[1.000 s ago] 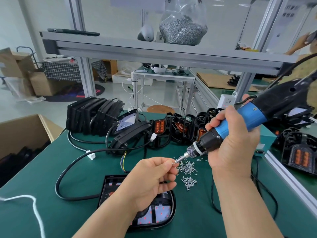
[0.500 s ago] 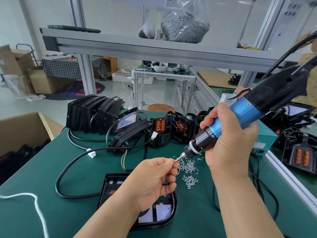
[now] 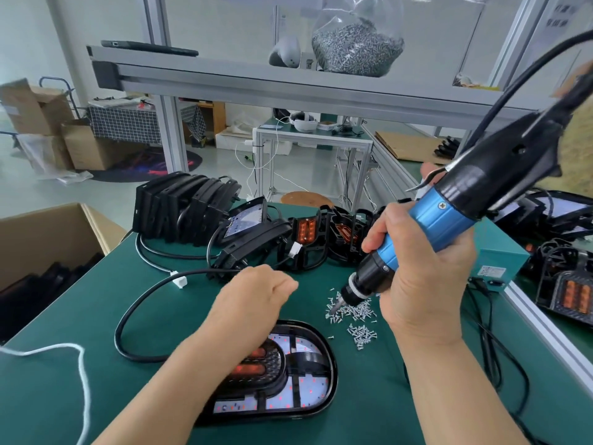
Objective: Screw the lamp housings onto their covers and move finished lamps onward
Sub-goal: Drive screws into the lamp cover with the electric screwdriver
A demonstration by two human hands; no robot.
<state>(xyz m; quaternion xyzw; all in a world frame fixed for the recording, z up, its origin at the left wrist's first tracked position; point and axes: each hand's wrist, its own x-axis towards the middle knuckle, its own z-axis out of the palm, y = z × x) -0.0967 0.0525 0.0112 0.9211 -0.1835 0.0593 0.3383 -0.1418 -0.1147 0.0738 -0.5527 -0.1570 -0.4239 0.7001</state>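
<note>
Head view: the right hand [image 3: 423, 277] has its fingers [image 3: 382, 226] clenched round the blue and black electric screwdriver [image 3: 449, 216]. It is tilted, with the bit down among the loose screws [image 3: 356, 313] scattered on the green surface [image 3: 80, 396]. The left hand [image 3: 253, 300] is over the far edge of the lamp [image 3: 308, 390], which lies flat near the front of the surface, just left of the screws. Its fingers [image 3: 282, 284] are curled in, but motion blur hides whether they pinch anything. A black cable [image 3: 144, 309] loops to the left of the lamp. Behind it, open lamp housings [image 3: 308, 239] stand in a row, beside a stack of black lamps [image 3: 183, 207]. A cardboard box [image 3: 48, 232] sits off the surface's left edge.
</note>
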